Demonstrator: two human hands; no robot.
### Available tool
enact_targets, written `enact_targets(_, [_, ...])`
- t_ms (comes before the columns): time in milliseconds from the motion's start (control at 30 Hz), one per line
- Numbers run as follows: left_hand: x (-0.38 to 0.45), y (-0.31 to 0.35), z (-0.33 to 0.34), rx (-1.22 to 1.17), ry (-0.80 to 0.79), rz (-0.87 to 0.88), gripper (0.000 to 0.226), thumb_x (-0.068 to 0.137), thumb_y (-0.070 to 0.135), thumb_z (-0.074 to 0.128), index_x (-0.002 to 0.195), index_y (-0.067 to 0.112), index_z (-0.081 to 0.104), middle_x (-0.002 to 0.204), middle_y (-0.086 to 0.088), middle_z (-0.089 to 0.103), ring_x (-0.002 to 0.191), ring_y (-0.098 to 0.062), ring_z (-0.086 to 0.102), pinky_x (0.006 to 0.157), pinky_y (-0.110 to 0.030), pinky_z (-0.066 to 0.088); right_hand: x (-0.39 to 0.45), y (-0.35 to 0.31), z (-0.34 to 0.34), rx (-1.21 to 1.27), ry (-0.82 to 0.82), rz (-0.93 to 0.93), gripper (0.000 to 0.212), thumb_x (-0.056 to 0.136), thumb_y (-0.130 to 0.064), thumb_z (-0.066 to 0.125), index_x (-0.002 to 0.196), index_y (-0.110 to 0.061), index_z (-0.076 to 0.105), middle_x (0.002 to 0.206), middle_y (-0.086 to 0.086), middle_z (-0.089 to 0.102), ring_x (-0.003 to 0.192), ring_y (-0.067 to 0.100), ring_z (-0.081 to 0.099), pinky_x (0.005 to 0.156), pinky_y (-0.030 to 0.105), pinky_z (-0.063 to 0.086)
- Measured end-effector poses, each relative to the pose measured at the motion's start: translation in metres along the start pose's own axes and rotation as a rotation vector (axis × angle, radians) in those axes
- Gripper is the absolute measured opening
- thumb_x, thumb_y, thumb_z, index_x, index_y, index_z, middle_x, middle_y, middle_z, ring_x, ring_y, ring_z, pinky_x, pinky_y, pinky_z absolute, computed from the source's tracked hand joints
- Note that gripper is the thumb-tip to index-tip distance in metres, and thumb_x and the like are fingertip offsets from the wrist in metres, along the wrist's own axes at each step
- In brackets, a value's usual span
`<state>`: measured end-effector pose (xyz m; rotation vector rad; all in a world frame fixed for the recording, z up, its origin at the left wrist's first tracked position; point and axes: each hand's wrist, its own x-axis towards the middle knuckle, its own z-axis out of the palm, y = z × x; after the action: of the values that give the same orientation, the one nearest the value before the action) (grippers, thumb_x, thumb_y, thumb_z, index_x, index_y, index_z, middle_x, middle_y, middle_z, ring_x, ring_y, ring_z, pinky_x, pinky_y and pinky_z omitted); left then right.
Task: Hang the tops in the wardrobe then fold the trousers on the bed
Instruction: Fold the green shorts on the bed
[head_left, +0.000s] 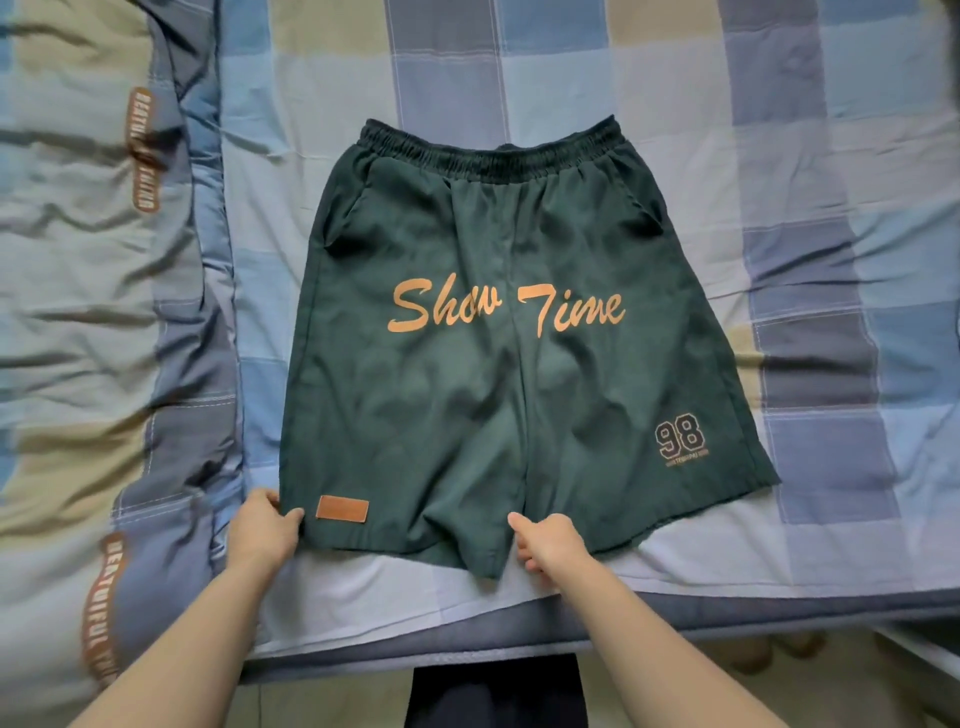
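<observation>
Shorts (498, 332) lie flat near the bed's (779, 156) front edge, left hand (265, 530) pinching the hem's outer corner and right hand (545, 540) gripping it by the crotch, so folding's starting, probably needs that leg flipped across the other.

— How do the arms lie?

— Both bare forearms reach forward from the bottom edge, angled slightly toward each other.

— And the left hand (262, 530)?

— Thumb on top, the other fingers tucked out of sight — it pinches an edge of cloth.

— The right hand (545, 540)?

— Much the same: thumb stretched forward and lying flat on top, fingers curled underneath, pinching. The wrists are straight, and the two hands are level with each other.
</observation>
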<state>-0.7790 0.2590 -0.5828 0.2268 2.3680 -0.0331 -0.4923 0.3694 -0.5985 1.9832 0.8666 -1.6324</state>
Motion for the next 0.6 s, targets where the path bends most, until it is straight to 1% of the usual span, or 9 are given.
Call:
enact_targets(67, [0.001, -0.002, 0.0, -0.008, 0.02, 0.023, 0.011, 0.089, 0.006, 0.064, 0.083, 0.0, 0.057, 0.095, -0.026, 0.066, 0.097, -0.043, 0.059, 0.079, -0.04, 0.041, -0.004, -0.003, 0.018, -0.191, -0.002, -0.045, 0.05, 0.085, -0.052, 0.059, 0.104, -0.005, 0.057, 0.106, 0.012, 0.065, 0.103, 0.029, 0.061, 0.087, 0.031, 0.046])
enact_targets(167, [-0.002, -0.009, -0.006, 0.006, 0.061, 0.077, 0.015, 0.092, 0.004, 0.057, 0.078, 0.003, 0.051, 0.09, -0.025, 0.062, 0.096, -0.043, 0.057, 0.075, -0.04, 0.037, -0.005, -0.002, 0.034, -0.333, 0.082, -0.099, 0.045, 0.089, -0.042, 0.059, 0.111, -0.002, 0.056, 0.118, 0.015, 0.062, 0.113, 0.032, 0.056, 0.086, 0.031, 0.043])
enact_targets(200, [-0.005, -0.011, -0.009, 0.019, 0.076, 0.105, 0.011, 0.093, 0.004, 0.054, 0.082, 0.001, 0.052, 0.092, -0.026, 0.062, 0.096, -0.043, 0.055, 0.074, -0.04, 0.037, -0.005, 0.0, 0.035, -0.324, 0.117, -0.121, 0.036, 0.09, -0.034, 0.058, 0.107, -0.003, 0.057, 0.115, 0.015, 0.063, 0.11, 0.032, 0.057, 0.084, 0.031, 0.043])
enact_targets(267, [-0.013, -0.017, -0.017, 0.076, 0.108, 0.174, 0.007, 0.092, 0.0, 0.047, 0.088, -0.002, 0.052, 0.094, -0.028, 0.061, 0.091, -0.042, 0.052, 0.07, -0.04, 0.036, -0.006, 0.007, 0.035, -0.289, 0.11, -0.197, 0.019, 0.091, -0.025, 0.058, 0.083, -0.007, 0.056, 0.09, 0.01, 0.062, 0.091, 0.028, 0.056, 0.074, 0.03, 0.04])
enact_targets(367, [-0.022, -0.026, -0.027, 0.319, 0.073, 0.242, 0.012, 0.085, -0.009, 0.045, 0.096, -0.005, 0.05, 0.097, -0.031, 0.06, 0.09, -0.044, 0.056, 0.066, -0.042, 0.038, -0.012, 0.032, 0.023, -0.303, 0.08, -0.249, 0.037, 0.09, -0.02, 0.06, 0.058, -0.017, 0.042, 0.065, 0.004, 0.052, 0.069, 0.02, 0.047, 0.067, 0.032, 0.042])
enact_targets(433, [-0.024, -0.023, -0.028, 0.424, 0.046, 0.239, 0.023, 0.085, -0.012, 0.043, 0.106, -0.006, 0.05, 0.104, -0.029, 0.062, 0.097, -0.043, 0.06, 0.07, -0.045, 0.043, -0.019, 0.049, 0.006, -0.435, 0.035, -0.246, 0.038, 0.092, -0.023, 0.057, 0.055, -0.018, 0.048, 0.063, 0.002, 0.063, 0.063, 0.023, 0.055, 0.071, 0.031, 0.049])
enact_targets(500, [-0.028, -0.015, -0.02, 0.5, 0.068, 0.22, 0.04, 0.089, -0.012, 0.038, 0.128, -0.009, 0.04, 0.118, -0.027, 0.058, 0.106, -0.041, 0.059, 0.083, -0.046, 0.05, -0.024, 0.059, -0.013, -0.689, -0.116, -0.236, 0.033, 0.093, -0.03, 0.055, 0.064, -0.014, 0.059, 0.078, 0.008, 0.073, 0.074, 0.022, 0.066, 0.078, 0.029, 0.052])
enact_targets(533, [-0.032, -0.01, -0.015, 0.546, 0.093, 0.209, 0.05, 0.091, -0.01, 0.036, 0.14, -0.009, 0.028, 0.129, -0.028, 0.051, 0.113, -0.041, 0.056, 0.09, -0.046, 0.049, -0.026, 0.058, -0.022, -0.773, -0.175, -0.227, 0.031, 0.093, -0.03, 0.054, 0.069, -0.012, 0.061, 0.081, 0.01, 0.074, 0.078, 0.022, 0.068, 0.079, 0.028, 0.053])
enact_targets(600, [-0.047, 0.002, 0.002, 0.588, 0.155, 0.205, 0.062, 0.095, -0.003, 0.036, 0.15, -0.007, 0.007, 0.153, -0.027, 0.026, 0.13, -0.044, 0.04, 0.105, -0.049, 0.038, -0.028, 0.048, -0.043, -0.712, -0.205, -0.244, 0.029, 0.092, -0.022, 0.051, 0.065, -0.013, 0.056, 0.068, 0.005, 0.071, 0.064, 0.019, 0.067, 0.067, 0.023, 0.054])
